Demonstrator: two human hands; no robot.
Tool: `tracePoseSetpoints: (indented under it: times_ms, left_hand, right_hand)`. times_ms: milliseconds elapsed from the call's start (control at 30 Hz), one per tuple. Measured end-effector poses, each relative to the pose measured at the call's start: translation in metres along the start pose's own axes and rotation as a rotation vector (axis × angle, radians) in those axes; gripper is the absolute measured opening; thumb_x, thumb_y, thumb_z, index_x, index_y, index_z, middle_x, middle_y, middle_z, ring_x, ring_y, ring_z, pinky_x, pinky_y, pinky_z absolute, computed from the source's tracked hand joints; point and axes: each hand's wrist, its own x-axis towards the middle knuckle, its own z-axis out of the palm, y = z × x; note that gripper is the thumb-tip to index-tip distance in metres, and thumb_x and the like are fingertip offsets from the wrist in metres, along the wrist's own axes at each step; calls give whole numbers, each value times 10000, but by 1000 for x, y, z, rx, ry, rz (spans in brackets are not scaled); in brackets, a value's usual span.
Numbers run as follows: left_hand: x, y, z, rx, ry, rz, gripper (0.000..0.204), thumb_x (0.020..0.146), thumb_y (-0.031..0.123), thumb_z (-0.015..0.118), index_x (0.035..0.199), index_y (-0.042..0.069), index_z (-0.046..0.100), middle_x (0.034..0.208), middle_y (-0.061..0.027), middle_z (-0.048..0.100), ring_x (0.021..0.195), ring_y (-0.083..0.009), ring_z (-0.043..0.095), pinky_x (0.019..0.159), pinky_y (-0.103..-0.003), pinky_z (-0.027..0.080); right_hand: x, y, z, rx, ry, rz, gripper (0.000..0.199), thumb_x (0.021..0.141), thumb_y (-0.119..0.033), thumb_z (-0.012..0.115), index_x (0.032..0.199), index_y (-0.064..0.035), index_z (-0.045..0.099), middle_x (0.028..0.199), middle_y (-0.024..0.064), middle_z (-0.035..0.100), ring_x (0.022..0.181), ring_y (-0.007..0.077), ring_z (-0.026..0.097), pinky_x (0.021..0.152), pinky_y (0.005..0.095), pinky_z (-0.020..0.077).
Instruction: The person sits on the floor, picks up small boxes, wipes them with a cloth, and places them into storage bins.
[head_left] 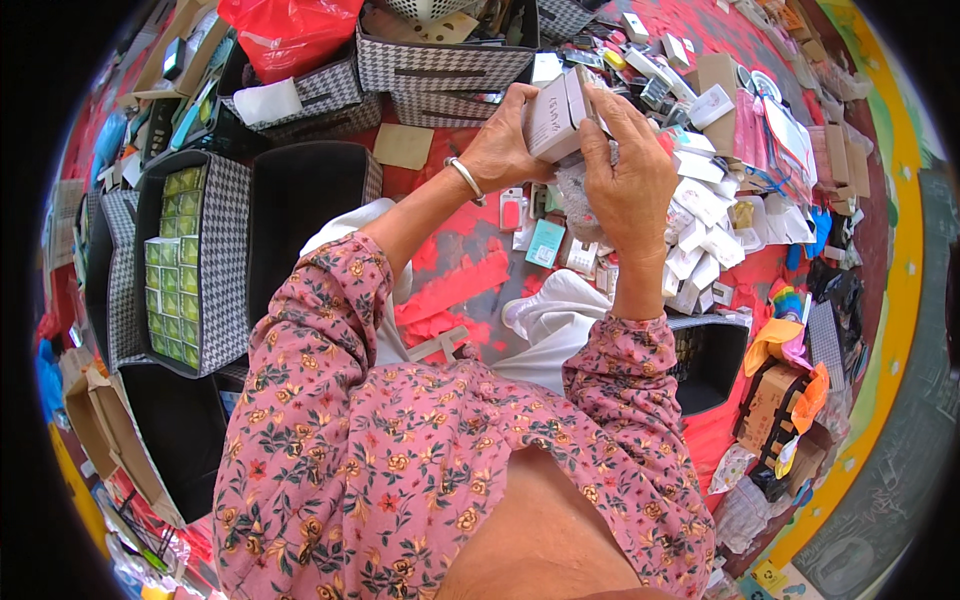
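A small white cardboard box (556, 118) is held up between my two hands, above the pile of goods. My left hand (508, 138), with a pale bangle at its wrist, grips the box's left side. From the right, my right hand (632, 165) closes its fingers over the box's other side and top edge. Just below the box hangs or lies some clear bubble wrap (578, 200); whether a hand also holds it I cannot tell. Under my hands lie a teal small box (545, 243) and a red-and-white packet (511, 210).
Loose white boxes (700, 200) and small packages heap up to the right. On the left stand houndstooth storage bins, one with rows of green boxes (172, 285), another a black open bin (305, 200). A red plastic bag (290, 35) sits on a bin at the back.
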Motion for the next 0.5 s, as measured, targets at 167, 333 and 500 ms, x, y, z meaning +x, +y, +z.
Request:
tracePoseSetpoints:
  times_ms: [167, 333, 500]
  left_hand:
    - [-1, 1, 0, 26, 52, 21, 847, 426, 196, 799, 1124, 32, 349, 1007, -146, 477, 962, -264, 493, 865, -339, 405]
    - [-2, 0, 0, 66, 62, 21, 841, 412, 203, 791, 1108, 35, 348, 994, -151, 480, 959, -284, 488, 861, -349, 404]
    - [-3, -2, -1, 223, 66, 84, 818, 527, 145, 786, 1155, 56, 270, 1012, -153, 513, 945, -241, 543, 860, -341, 430]
  right_hand:
    - [-2, -3, 5, -77, 37, -18, 244, 798, -182, 571, 1031, -143, 632, 963, 100, 630, 717, 252, 634, 561, 316, 497]
    - [-2, -3, 6, -121, 33, -35, 239, 801, -193, 569, 1023, -135, 635, 946, 104, 632, 685, 252, 636, 530, 323, 498]
    - [-2, -4, 11, -158, 24, -54, 253, 815, -242, 568, 1032, -128, 630, 960, 125, 626, 682, 264, 636, 528, 323, 500]
